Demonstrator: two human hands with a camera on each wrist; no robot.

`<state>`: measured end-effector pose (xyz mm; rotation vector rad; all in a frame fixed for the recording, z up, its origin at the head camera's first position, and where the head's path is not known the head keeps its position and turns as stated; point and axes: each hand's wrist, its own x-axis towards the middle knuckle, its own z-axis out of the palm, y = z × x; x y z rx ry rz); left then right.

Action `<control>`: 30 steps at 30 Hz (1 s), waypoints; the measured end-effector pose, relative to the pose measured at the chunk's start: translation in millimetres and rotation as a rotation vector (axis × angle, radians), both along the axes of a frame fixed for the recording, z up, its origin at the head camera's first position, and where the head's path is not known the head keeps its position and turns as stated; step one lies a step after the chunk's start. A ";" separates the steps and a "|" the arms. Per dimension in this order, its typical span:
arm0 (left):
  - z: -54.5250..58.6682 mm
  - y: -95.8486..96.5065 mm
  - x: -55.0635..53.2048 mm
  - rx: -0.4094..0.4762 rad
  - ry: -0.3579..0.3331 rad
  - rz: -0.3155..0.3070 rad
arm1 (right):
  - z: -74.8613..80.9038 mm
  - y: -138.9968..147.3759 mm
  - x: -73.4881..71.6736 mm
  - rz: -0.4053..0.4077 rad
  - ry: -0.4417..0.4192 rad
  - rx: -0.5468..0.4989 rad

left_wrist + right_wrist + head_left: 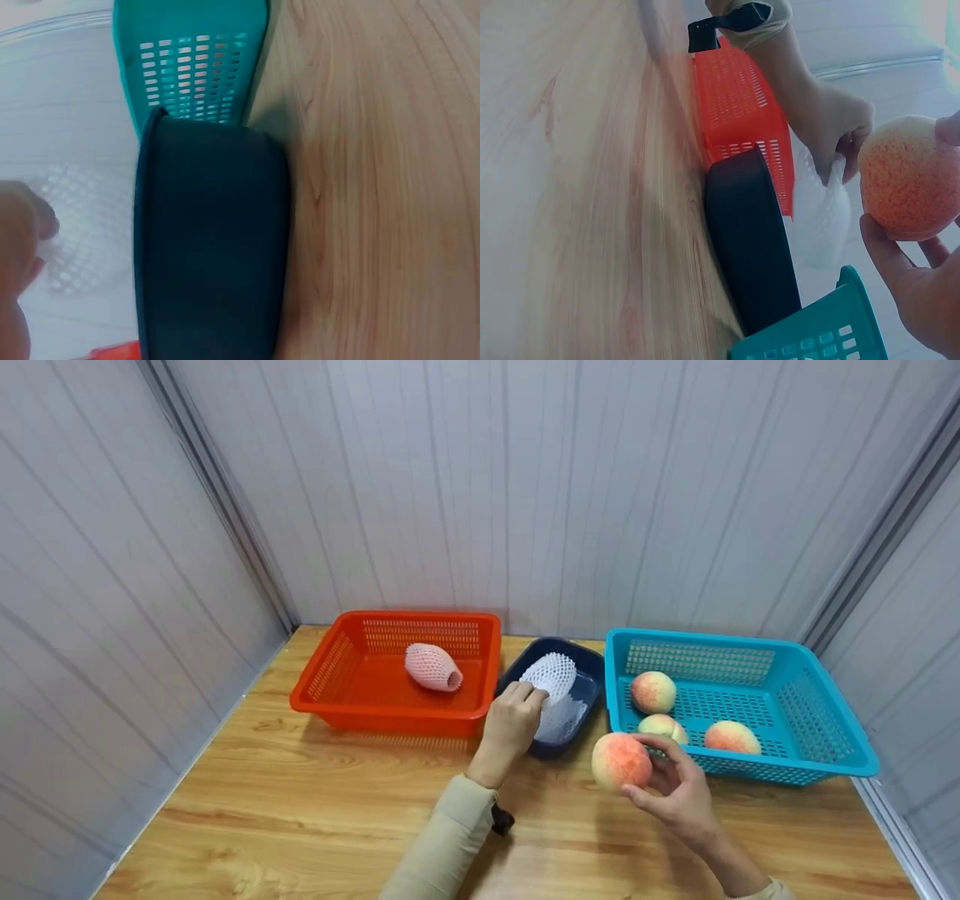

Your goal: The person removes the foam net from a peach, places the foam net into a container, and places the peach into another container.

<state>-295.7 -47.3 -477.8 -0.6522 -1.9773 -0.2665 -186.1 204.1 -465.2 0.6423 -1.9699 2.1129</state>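
My left hand (514, 721) pinches the near end of a white foam net sleeve (553, 675), held above the dark blue tray (546, 751). More white netting (562, 720) lies in that tray. My right hand (679, 787) grips a peach (622, 762) in front of the blue basket, fingers and thumb around its right side. In the right wrist view the peach (909, 178) and the hanging foam sleeve (821, 221) are side by side but apart. The left wrist view shows only part of the left hand (19, 255) beside the blurred netting (79, 225).
A red basket (397, 718) at the left holds a pink-tinted netted fruit (433, 667). At the right, a blue basket (825, 727) contains several peaches, one of them (653, 692) near its left wall. Pale panel walls (480, 495) close in the wooden table (300, 810).
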 end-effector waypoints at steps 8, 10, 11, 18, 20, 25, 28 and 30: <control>-13.5 7.8 1.1 -0.065 -0.190 0.136 | 2.2 -0.9 3.3 -0.011 -0.049 0.012; -14.6 9.2 3.8 -0.099 -0.269 0.145 | 2.3 -0.8 4.1 -0.024 -0.073 0.025; -14.2 9.9 5.2 -0.111 -0.312 0.151 | 2.5 -0.7 4.0 -0.028 -0.080 0.030; -15.0 13.1 11.1 -0.151 -0.547 0.143 | 2.0 0.8 3.4 -0.021 -0.026 0.010; -17.4 14.1 11.1 -0.172 -0.582 0.146 | 1.7 1.1 3.3 -0.011 -0.006 0.000; -23.7 16.9 11.0 -0.258 -0.672 0.185 | 1.5 2.1 2.4 -0.008 0.001 -0.001; -25.4 17.8 12.2 -0.296 -0.737 0.202 | 2.2 3.4 1.4 -0.028 -0.030 0.016; -25.1 18.5 12.2 -0.303 -0.753 0.210 | 3.5 4.3 0.0 -0.037 -0.051 0.028</control>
